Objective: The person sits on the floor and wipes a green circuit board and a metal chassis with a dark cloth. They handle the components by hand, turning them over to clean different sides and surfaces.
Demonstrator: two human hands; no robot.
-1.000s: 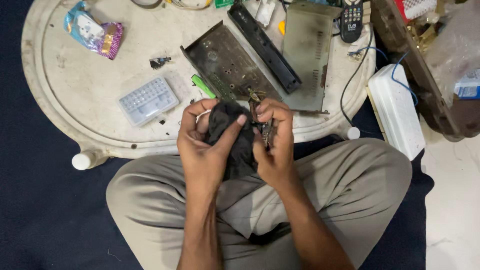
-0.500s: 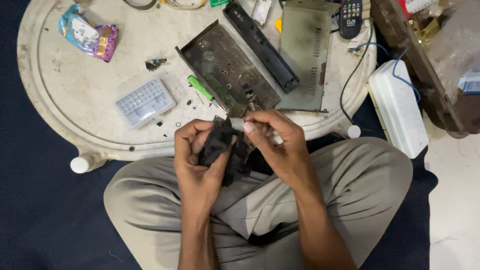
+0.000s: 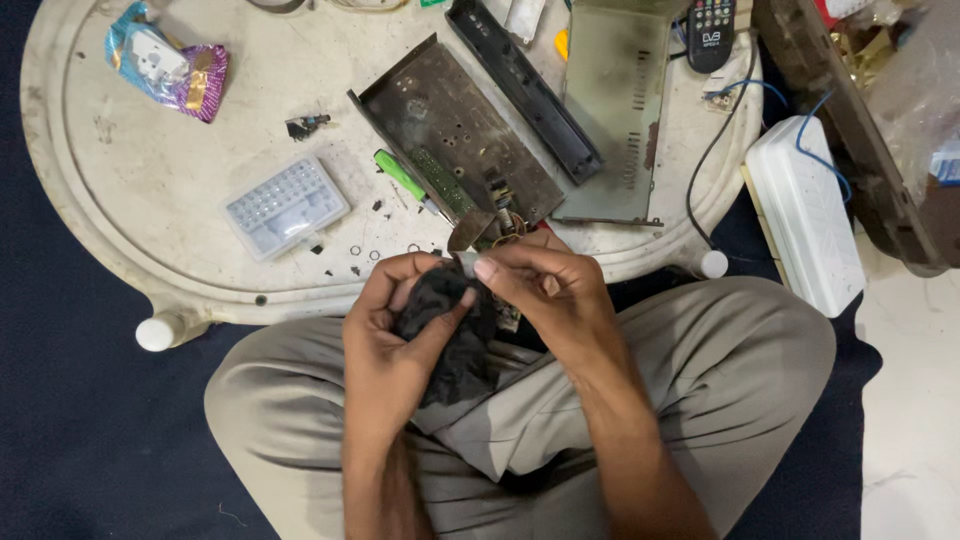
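Observation:
My left hand (image 3: pixel 385 345) grips a crumpled black cloth (image 3: pixel 452 330) over my lap. My right hand (image 3: pixel 550 290) pinches a small pale part (image 3: pixel 466 262) at the top of the cloth, and a circuit board (image 3: pixel 508 318) shows partly beneath its fingers. Both hands hover just in front of the round table's near edge. Right beyond them lies an open dark metal chassis (image 3: pixel 455 130) with a green-handled screwdriver (image 3: pixel 400 175) beside it.
The pale round table (image 3: pixel 120 200) also holds a clear plastic screw box (image 3: pixel 286 206), a grey metal cover (image 3: pixel 612 100), a long black panel (image 3: pixel 525 85), a foil packet (image 3: pixel 170 65) and a remote (image 3: pixel 712 32). A white box (image 3: pixel 805 215) lies to the right.
The view has shifted slightly. My hands turned the cloth-wrapped piece and drew a little toward my lap; my right fingers now pinch at the cloth's top.

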